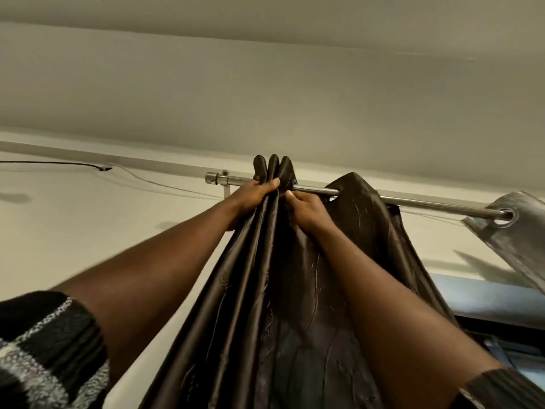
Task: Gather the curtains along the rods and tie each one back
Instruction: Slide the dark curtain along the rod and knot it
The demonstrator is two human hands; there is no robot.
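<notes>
Lower left: black-and-white knit sleeve (44, 349), pushed up the forearm.
Upper left wall: thin dark cable (59, 164), clipped near the ceiling line.
Chrome curtain rod (427, 204): capped left end at a wall bracket (225, 188), running right and slightly downward.
Left grip (253, 196): curled round three bunched folds of the dark brown satin curtain (295, 290), just under the rod.
Right grip (306, 209): just beside it, thumb and fingers pinching the next fold at the rod.
Brown curtain: threaded on the rod, gathered at left, one looser hump to the right, hanging between both forearms.
Far right: silver-grey curtain (522, 240), eyelet (505, 219) on the rod, apart from the brown one.
Below it: window frame (507, 332).
</notes>
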